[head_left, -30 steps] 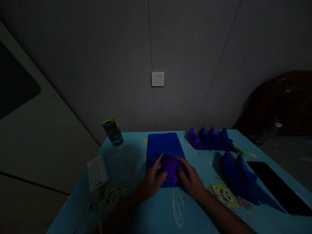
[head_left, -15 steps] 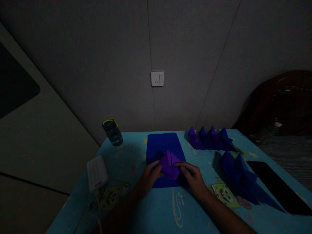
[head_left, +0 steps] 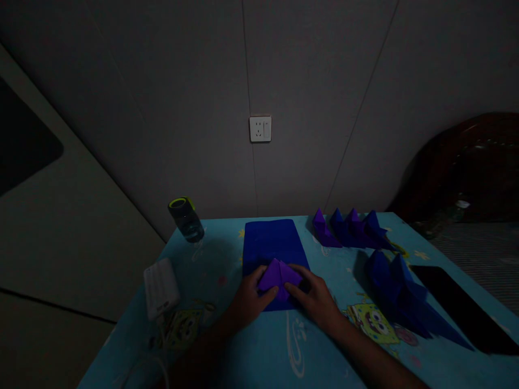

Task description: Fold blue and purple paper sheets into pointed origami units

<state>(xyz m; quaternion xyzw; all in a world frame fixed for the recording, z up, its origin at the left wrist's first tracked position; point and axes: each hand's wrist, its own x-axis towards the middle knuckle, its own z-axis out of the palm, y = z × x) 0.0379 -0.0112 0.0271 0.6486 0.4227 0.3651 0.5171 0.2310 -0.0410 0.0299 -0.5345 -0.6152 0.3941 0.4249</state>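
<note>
Between both hands is a folded piece of purple paper (head_left: 279,274), pointed at the top with a crease down its middle. My left hand (head_left: 252,296) grips its left side, thumb lying across the front. On the right side my right hand (head_left: 315,294) closes on it, thumb pressed to the front face near the centre. The fingers behind the paper are partly hidden. Beneath it lies a flat blue sheet (head_left: 272,237) on the patterned tablecloth.
Folded purple and blue paper boats (head_left: 351,229) stand in a row at the back right. Larger blue paper boats (head_left: 399,289) sit nearer, beside a black phone-like slab (head_left: 458,302). At left are a water bottle (head_left: 187,220) and a white power bank (head_left: 161,289) with a cable.
The purple paper has turned and flattened towards me, its front now wider. My right fingers have moved from its central slit to its right edge, and both thumbs now press on the front.
</note>
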